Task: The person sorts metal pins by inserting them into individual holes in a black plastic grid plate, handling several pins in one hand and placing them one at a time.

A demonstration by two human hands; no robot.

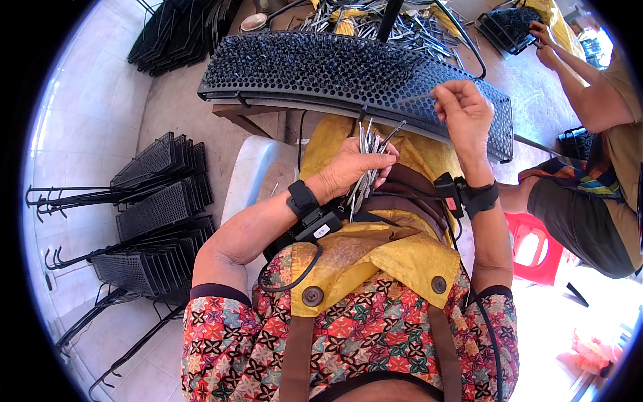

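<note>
In front of me lies a long, black perforated rack [462, 110]. Dark pieces stand packed in its holes over the left and middle, while bare holes show toward the right. My left hand [355, 167] is closed around a bundle of thin silvery metal strips [365, 181], held above my lap just below the rack's near edge. Over the right part of the rack, my right hand [463, 110] pinches one thin metal strip [414, 99], its tip pointing left above the holes. Too little shows to tell what kind of pieces these strips are.
A heap of loose metal strips [408, 33] covers the table behind the rack. Stacks of black racks with long hooked rods [157, 201] lean at the left wall. At right, a co-worker's hands [546, 43] touch another rack [506, 33] near a red stool [532, 248].
</note>
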